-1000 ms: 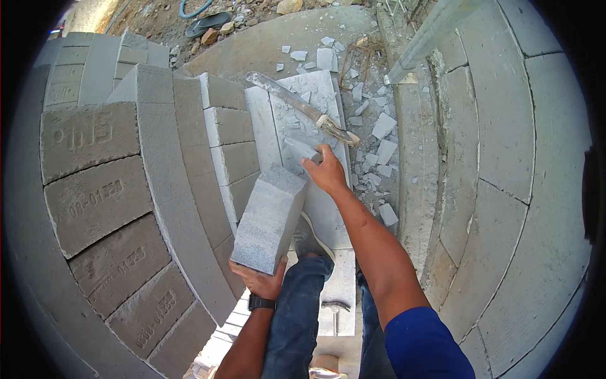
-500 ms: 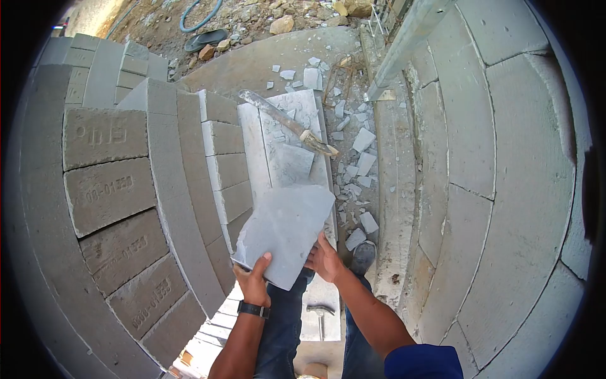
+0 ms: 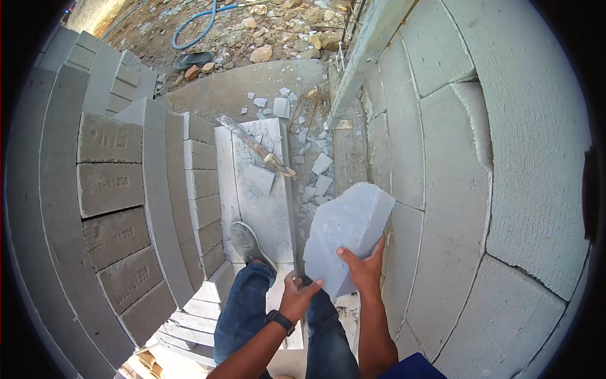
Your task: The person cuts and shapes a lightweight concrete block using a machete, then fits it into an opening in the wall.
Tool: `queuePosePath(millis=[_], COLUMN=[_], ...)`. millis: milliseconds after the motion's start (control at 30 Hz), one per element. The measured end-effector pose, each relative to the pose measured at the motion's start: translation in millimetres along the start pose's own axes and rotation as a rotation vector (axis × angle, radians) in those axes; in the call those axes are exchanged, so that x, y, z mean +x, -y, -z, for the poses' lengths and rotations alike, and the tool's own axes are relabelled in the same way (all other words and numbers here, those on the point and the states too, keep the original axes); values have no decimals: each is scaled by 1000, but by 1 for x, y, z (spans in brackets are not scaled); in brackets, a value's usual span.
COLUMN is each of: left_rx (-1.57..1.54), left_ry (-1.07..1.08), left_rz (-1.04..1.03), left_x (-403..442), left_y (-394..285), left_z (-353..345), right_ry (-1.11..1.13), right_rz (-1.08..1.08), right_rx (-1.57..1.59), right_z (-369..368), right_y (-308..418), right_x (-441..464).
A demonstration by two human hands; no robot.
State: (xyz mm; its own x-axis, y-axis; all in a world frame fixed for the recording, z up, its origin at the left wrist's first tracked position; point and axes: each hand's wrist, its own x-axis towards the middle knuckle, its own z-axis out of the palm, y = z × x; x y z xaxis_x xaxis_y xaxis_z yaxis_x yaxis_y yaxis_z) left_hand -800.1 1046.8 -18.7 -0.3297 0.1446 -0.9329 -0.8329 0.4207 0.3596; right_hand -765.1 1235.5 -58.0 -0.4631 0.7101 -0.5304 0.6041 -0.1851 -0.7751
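Observation:
A broken piece of grey aerated concrete block (image 3: 344,227) is held tilted in front of my legs, near the wall on the right. My right hand (image 3: 366,270) grips its right side, thumb on the broad face and fingers around the edge. At its lower left corner, my left hand (image 3: 298,299) has the thumb against the block and the fingers curled, partly hidden. Beyond it, a long-bladed saw-like tool (image 3: 252,144) with a worn handle lies on pale blocks (image 3: 259,205), beside a flat offcut (image 3: 259,179).
A wall of large grey blocks (image 3: 454,189) rises close on the right. Stacked blocks (image 3: 113,189) line the left. Broken chips (image 3: 322,164) litter the ground between. A metal post (image 3: 363,63), a blue hose (image 3: 189,35), a sandal (image 3: 192,60) and rubble (image 3: 265,38) are farther off.
The block piece has moved right, toward the wall, and turned so its side face shows. Both hands moved with it. A shoe now shows on the pale blocks; the hammer is out of sight.

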Motion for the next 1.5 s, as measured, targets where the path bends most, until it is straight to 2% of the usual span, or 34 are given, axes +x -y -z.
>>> queuePosePath(millis=[33,133,267,400,467,533,667,900,1133,1333,1433,1500], left_rx=[14,91,99,748,993,1023,1085,1030,1020,1118,1129,1122], left_ry=[32,289,343,218,407,489,665,572,537,601,604,594], left_rz=[-112,-230,-288,-495,-423,-535,-435,-531,-515,-480,-489,-495], left_x=[0,-15,25,42,30,25,28,33,38,34,32,31], left_y=[-1,-39,-39,-38,-61,-62,-67,-82,-90,-96,-95,-93], left_z=[-9,-28,-49,-71,-73,-77,-80,-75,-82,-85,-88,-91], right_ry=[-50,-255,-247,-262,-244,-251,-267,-234,-230,-89,-93,-79], right_rz=[-12,38,58,162,148,143,133,147,148,45,104,51], right_rx=[-165,-617,-692,-853,-863,-873,-873,-760,-763,-859,-927,-953], right_z=[9,12,1,-28,-46,-62,-87,-101,-112,-105,-109,-109], right_y=[22,38,52,27,27,17,2,-33,-49,-49,-51,-47], right_x=[7,40,104,167,187,204,239,283,303,284,284,283])
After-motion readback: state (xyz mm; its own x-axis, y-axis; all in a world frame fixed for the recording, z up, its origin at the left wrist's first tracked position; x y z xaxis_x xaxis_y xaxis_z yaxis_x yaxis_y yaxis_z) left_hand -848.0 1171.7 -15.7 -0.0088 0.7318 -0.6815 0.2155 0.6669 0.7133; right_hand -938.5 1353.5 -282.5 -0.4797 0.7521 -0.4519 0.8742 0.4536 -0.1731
